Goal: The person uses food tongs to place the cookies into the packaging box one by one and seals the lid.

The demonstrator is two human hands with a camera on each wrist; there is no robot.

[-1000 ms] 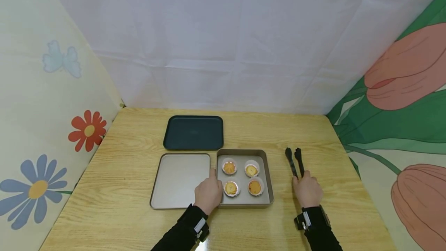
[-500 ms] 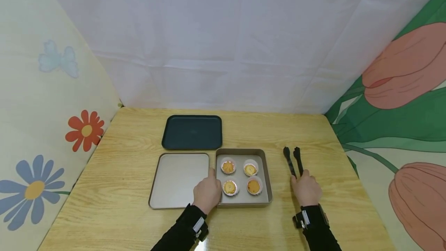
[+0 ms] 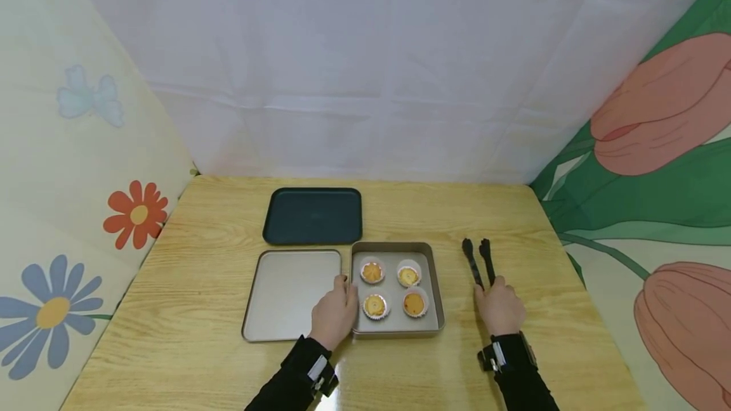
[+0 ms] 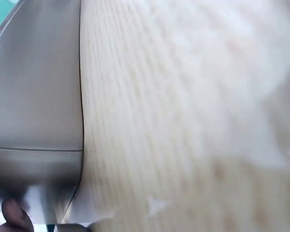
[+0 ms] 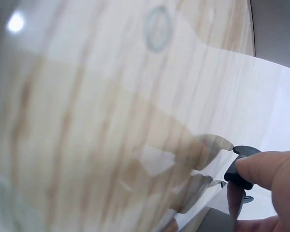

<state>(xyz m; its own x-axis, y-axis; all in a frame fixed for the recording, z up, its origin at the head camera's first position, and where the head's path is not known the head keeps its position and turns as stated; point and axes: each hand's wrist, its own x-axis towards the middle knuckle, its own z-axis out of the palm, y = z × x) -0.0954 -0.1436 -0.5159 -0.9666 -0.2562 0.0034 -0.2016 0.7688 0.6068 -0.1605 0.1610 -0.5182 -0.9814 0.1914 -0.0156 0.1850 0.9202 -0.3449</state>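
In the head view my left hand (image 3: 334,313) is at the left wall of a square, deep metal baking pan (image 3: 398,325). Finger and thumb seem to pinch its rim; the contact is partly hidden. Several small round tarts in white paper cups sit inside, one of them a golden tart (image 3: 414,303) at front right. The left wrist view shows the pan's outer wall (image 4: 36,101) with a fingertip (image 4: 14,212) by its corner. My right hand (image 3: 499,309) grips black tongs (image 3: 473,263), whose two tips point away and stand apart. Thumb and fingers close on their handle (image 5: 239,174) in the right wrist view.
Left of the pan lies a shallow silver tray (image 3: 291,290), close beside it. A dark green tray (image 3: 312,215) sits behind that one. All stand on a wood-grain table (image 3: 188,309), with a white cloth (image 3: 365,81) behind and flower-printed panels at both sides.
My left hand has shifted slightly left and its fingers have drawn back a little along the pan's rim. The right hand keeps the tongs in nearly the same place.
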